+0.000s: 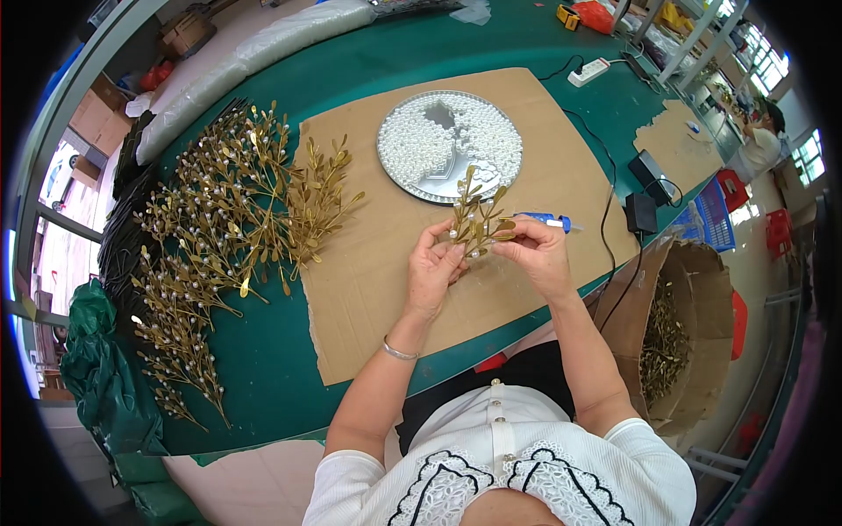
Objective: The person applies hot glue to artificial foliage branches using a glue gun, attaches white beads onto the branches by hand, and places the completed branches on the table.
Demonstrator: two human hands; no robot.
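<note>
I'm pinching a gold-leaf sprig [478, 223] between the bead tray's [432, 187] rim and the cardboard's [395, 342] near edge.
My left hand [436, 267] is bracing it, probably best lightly; whether my right hand [539, 254] is gripping, I cannot tell.

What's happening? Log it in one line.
left hand: holding sprig; right hand: at sprig; plate: white beads, beyond hands; cardboard: under plate
</note>
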